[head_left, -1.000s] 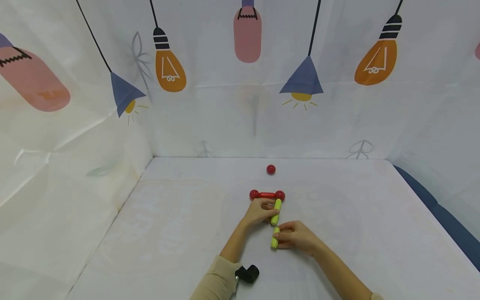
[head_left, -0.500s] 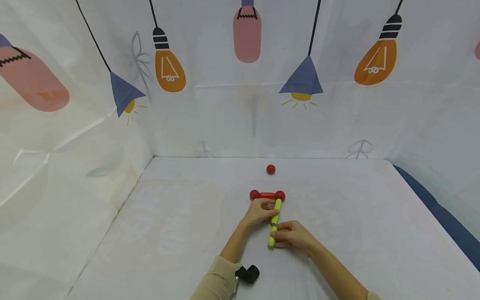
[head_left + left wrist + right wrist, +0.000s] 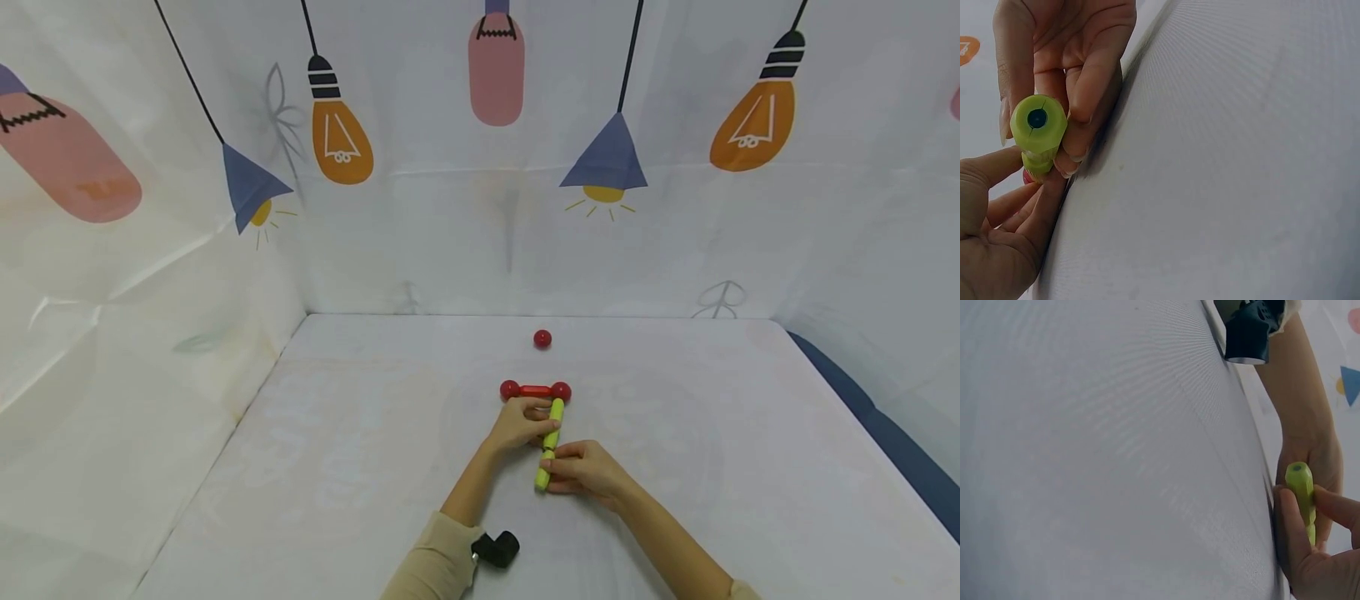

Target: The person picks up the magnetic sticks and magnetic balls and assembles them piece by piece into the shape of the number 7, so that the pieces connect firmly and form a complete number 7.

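Note:
My left hand (image 3: 517, 422) pinches a yellow-green magnetic stick (image 3: 557, 411), whose far end lies at the right red ball (image 3: 561, 391). Just nearer, my right hand (image 3: 592, 471) pinches a second yellow-green stick (image 3: 542, 479) between thumb and fingers. Both sticks lie nearly in line, end to end, and seem to touch. A red stick (image 3: 536, 390) joins the right ball to the left red ball (image 3: 510, 389). The left wrist view shows a round dark inset in the near end of the right hand's stick (image 3: 1027, 134). Fingers partly cover both sticks.
A loose red ball (image 3: 542, 338) sits farther back on the white table (image 3: 375, 433). A black wrist camera (image 3: 497, 550) sticks out from the left sleeve. Behind the table hangs a white sheet (image 3: 450, 242) printed with lamps and bulbs.
My right hand has moved its stick slightly left and away from me, closing the gap to the left hand's stick. The left hand and the red pieces have stayed put.

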`<action>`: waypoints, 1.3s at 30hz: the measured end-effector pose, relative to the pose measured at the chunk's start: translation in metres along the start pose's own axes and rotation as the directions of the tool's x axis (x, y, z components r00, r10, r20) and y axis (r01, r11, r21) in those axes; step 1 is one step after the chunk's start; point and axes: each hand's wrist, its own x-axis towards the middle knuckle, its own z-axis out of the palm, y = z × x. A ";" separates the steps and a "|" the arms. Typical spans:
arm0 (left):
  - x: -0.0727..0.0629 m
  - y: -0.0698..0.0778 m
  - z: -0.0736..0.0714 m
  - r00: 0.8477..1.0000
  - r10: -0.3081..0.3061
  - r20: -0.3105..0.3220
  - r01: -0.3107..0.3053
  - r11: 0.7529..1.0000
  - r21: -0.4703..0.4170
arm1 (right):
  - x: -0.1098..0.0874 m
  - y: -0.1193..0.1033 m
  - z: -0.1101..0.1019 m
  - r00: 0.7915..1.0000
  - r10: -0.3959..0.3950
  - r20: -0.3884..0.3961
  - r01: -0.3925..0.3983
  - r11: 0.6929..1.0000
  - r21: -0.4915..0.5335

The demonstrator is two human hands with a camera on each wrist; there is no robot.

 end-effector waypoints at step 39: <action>0.019 -0.033 0.002 0.999 -0.038 -0.014 0.038 0.999 -0.005 | 0.000 -0.003 0.001 0.999 0.039 -0.037 -0.038 0.999 0.012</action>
